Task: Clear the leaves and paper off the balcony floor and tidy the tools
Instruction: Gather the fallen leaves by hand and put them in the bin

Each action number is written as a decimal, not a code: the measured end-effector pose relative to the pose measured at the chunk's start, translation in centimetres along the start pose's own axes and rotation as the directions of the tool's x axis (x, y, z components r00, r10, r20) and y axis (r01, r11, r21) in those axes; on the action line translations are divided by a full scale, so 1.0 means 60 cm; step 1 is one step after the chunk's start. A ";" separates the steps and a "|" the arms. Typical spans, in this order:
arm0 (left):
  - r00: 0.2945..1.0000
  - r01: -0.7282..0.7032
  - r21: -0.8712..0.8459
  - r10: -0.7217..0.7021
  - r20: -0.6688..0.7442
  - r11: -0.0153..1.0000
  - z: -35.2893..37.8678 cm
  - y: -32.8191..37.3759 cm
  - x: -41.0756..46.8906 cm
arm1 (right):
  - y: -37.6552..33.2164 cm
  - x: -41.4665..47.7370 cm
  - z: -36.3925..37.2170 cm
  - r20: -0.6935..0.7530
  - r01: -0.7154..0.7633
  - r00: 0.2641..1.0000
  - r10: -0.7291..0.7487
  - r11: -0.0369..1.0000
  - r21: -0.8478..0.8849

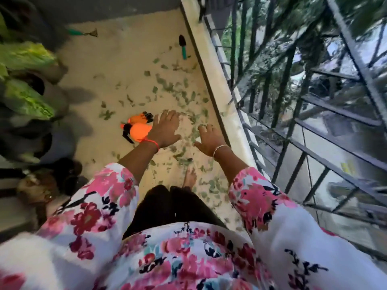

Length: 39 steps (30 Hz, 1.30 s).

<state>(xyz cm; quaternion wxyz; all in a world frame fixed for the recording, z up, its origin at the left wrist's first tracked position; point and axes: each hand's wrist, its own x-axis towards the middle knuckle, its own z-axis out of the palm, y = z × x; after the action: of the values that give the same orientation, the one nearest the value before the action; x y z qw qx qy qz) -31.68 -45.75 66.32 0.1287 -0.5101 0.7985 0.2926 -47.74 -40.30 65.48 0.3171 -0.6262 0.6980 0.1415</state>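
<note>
The leaves [167, 84] lie scattered over the pale balcony floor [117, 59], thickest in a band along the right-hand side under the ledge [209, 65] and running from near our feet to the far middle. We cannot pick out any paper among them; the pieces are small and blurred.

The tools lie apart. An orange spray bottle [139, 130] is on its side in the near middle. A trowel [183, 47] with a teal handle sits far off beside the ledge, and a second teal-handled tool [83, 32] lies at the far left.

Our left hand [165, 130] is spread flat, fingers straight, holding nothing, and its wrist overlaps the bottle's edge in this view. Whether it touches the bottle we cannot tell. Our right hand [210, 141] is just as empty, its fingers loose, over the leaves close to the ledge. A bare foot [190, 176] stands among the litter.

Potted plants [27, 97] crowd the left side, and an open railing [314, 122] rises on the right.

We judge that gathering has not begun. A broad sweep could nudge the bottle and set it rolling, or push light leaves toward the pots. The bare foot could slip on leaves or come down on a tool.
</note>
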 end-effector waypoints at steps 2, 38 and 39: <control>1.000 0.015 -0.036 -0.015 -0.002 0.999 -0.017 -0.018 0.020 | -0.010 0.037 -0.020 0.028 0.011 1.000 -0.010 0.999 -0.035; 0.994 0.028 -0.069 -0.021 0.105 0.997 -0.097 -0.208 0.378 | -0.088 0.427 -0.072 0.101 -0.006 0.995 -0.003 0.995 0.095; 0.993 0.021 -0.058 -0.014 0.117 0.998 -0.079 -0.206 0.390 | -0.079 0.435 -0.055 0.103 -0.013 0.995 0.004 0.996 0.087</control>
<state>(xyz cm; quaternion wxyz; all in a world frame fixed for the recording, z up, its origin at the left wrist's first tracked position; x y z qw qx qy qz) -30.67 -69.69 54.15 0.1622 -0.5030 0.7760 0.3443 -44.45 -63.58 52.74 0.3790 -0.6007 0.6890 0.1440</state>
